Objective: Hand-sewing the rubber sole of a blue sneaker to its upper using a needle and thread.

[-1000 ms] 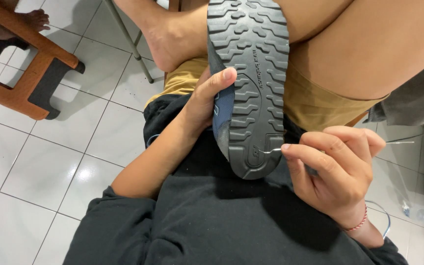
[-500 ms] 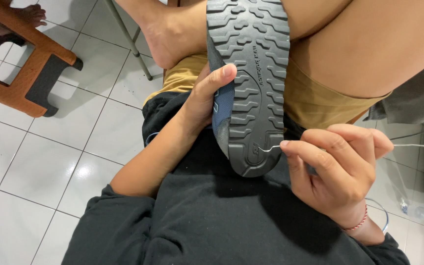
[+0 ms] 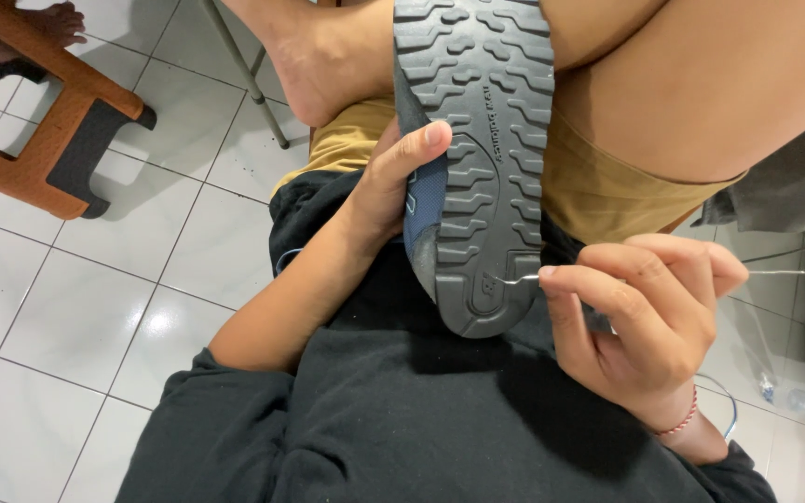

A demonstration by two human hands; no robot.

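My left hand [image 3: 393,191] grips the shoe [image 3: 472,158] at frame centre; my right fingers [image 3: 575,279] pinch a needle [image 3: 522,277] at its sole's edge.

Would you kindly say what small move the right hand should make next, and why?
Probably draw the needle a little further out from the sole: the right hand pinches it at the sole's edge, while the left hand steadies the shoe.

White glossy tiled floor [image 3: 95,307] with dark grout lines carries a wooden stool [image 3: 44,112] with dark pad upper left, thin metal chair legs [image 3: 244,74], a bare foot [image 3: 323,65].
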